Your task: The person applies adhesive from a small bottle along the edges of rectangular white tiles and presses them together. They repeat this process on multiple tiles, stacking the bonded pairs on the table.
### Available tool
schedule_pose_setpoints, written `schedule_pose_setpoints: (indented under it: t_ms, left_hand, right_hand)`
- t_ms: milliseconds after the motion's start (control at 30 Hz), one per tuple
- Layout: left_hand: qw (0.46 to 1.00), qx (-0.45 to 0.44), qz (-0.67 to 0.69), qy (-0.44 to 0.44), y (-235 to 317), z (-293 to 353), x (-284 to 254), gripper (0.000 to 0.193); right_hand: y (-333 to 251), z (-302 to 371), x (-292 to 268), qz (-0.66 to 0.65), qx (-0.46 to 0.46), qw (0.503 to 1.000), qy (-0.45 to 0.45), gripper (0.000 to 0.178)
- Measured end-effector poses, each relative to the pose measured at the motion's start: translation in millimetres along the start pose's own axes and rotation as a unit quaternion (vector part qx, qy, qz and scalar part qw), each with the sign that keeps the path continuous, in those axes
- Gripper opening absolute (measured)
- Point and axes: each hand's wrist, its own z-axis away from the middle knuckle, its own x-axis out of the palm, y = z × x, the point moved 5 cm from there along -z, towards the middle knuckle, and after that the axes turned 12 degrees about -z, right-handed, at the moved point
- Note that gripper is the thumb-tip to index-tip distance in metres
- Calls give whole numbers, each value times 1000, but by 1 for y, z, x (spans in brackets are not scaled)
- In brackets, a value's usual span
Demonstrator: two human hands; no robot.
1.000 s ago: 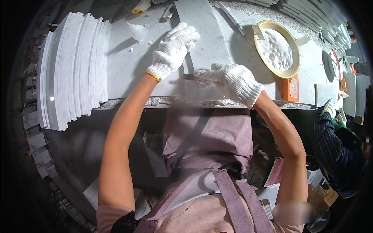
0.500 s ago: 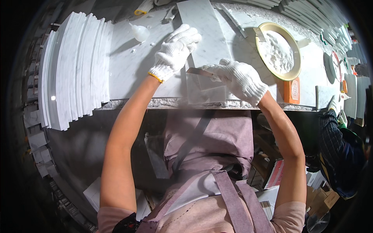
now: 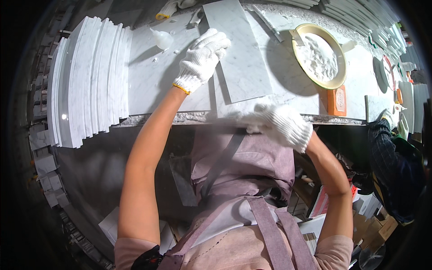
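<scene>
My left hand (image 3: 203,57), in a white knit glove with a yellow cuff, lies with its fingers stretched along the left edge of a long grey-white marble slab (image 3: 238,51). The slab lies askew on the pale marble worktop (image 3: 166,99). My right hand (image 3: 279,125), also gloved, is over the worktop's near edge, below the slab's near end. Its fingers are closed round a putty knife (image 3: 227,121), whose blade is smeared by motion. To the right stands a cream bowl (image 3: 343,74) of white paste, with a pale spatula (image 3: 297,37) at its left rim.
A tall row of upright marble slabs (image 3: 96,76) stands at the left. An orange box (image 3: 336,101) sits below the bowl. Farther back lie a translucent squeeze bottle (image 3: 163,39) and a pen-like white stick (image 3: 267,23). Another person's dark sleeve (image 3: 382,144) shows at the right.
My right hand has drawn the putty knife toward me, off the slab's near end to the worktop's edge. My left hand stays at the slab's left edge.
</scene>
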Motion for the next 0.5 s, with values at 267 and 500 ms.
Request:
schedule_pose_setpoints:
  t_ms: [267,500]
  left_hand:
    - [993,-37,99,59,16,22,-23,28]
    - [999,38,5,11,82,68,-62,30]
  right_hand:
    - [17,132,70,-579,282,749,156,62]
    - [29,149,115,-688,217,650,238,34]
